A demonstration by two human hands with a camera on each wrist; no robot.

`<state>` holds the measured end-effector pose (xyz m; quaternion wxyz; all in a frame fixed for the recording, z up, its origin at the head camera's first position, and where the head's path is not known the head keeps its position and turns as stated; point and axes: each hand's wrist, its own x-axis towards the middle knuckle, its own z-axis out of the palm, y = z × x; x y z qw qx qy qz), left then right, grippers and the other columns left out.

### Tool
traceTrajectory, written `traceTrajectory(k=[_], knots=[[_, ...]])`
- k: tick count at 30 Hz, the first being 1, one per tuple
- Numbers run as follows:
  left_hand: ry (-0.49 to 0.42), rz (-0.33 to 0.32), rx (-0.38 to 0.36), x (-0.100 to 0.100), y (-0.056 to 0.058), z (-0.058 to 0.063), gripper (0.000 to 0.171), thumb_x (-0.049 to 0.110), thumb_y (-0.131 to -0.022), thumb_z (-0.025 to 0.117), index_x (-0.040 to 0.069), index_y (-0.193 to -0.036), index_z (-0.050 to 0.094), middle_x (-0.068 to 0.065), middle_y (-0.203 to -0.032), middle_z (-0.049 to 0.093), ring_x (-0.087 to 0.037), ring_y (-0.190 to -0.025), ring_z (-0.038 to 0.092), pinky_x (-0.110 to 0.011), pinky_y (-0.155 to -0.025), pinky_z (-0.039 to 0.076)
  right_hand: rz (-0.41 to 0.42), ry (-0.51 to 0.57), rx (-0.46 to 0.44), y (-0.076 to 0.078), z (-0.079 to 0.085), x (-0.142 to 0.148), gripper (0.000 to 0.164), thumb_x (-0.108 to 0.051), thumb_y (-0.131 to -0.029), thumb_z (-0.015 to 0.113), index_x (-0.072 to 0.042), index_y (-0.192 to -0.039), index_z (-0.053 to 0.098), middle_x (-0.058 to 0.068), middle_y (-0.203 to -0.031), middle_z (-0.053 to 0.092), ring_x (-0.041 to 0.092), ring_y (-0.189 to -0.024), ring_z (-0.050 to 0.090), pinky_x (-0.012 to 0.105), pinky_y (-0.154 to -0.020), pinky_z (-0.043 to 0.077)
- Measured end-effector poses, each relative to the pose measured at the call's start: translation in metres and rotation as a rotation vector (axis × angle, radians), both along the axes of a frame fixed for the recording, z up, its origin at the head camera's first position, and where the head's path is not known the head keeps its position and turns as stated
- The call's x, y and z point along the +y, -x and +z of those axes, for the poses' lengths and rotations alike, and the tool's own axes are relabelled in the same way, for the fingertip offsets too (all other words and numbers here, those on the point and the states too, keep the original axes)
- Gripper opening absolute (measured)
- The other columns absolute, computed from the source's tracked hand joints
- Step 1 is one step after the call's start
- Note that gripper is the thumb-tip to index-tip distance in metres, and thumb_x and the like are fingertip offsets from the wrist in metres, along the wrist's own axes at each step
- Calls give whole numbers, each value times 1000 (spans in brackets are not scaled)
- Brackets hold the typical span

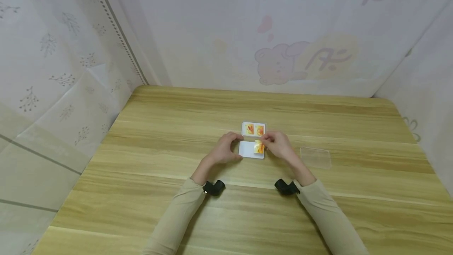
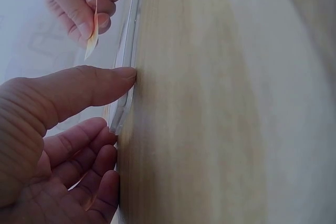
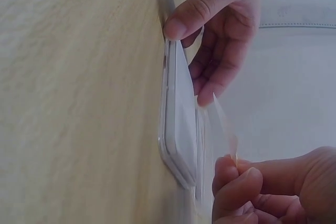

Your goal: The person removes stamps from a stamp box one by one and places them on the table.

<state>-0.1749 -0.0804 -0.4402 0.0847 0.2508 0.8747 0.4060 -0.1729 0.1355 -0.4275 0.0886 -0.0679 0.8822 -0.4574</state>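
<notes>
A flat white case [image 1: 246, 149] with rounded corners and a clear rim lies on the table. My left hand [image 1: 224, 149] holds it at its left end, thumb on the near edge and fingers at the far side. In my right hand [image 1: 278, 145] a small orange-and-yellow sticker [image 1: 259, 146] is pinched between thumb and finger, above the case's right end. From the left wrist view the sticker [image 2: 92, 34] looks slightly bent and stands clear of the case. Just beyond lies a second white case [image 1: 253, 124] bearing two orange-and-yellow stickers.
To the right of my right hand, a clear rectangular plastic piece [image 1: 315, 157] lies flat on the wooden table [image 1: 247, 215]. Patterned curtains [image 1: 212, 30] hang behind the table and along its sides. A black wrist camera [image 1: 214, 188] sits on each forearm.
</notes>
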Motion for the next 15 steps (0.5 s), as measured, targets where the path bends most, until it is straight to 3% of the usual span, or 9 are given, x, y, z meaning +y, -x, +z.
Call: traceTrajectory(k=[15], knots=[[-7,1,0,0,-1,1,55,-1,-66,80,-6,-116,57,-16,-114,57,-29,-107,51,-39,-96,40,-25,-46,12,-4,-1,13,12,-3,-90,58,6,-92,66,9,-73,62,12,-60,49,23,-54,40]])
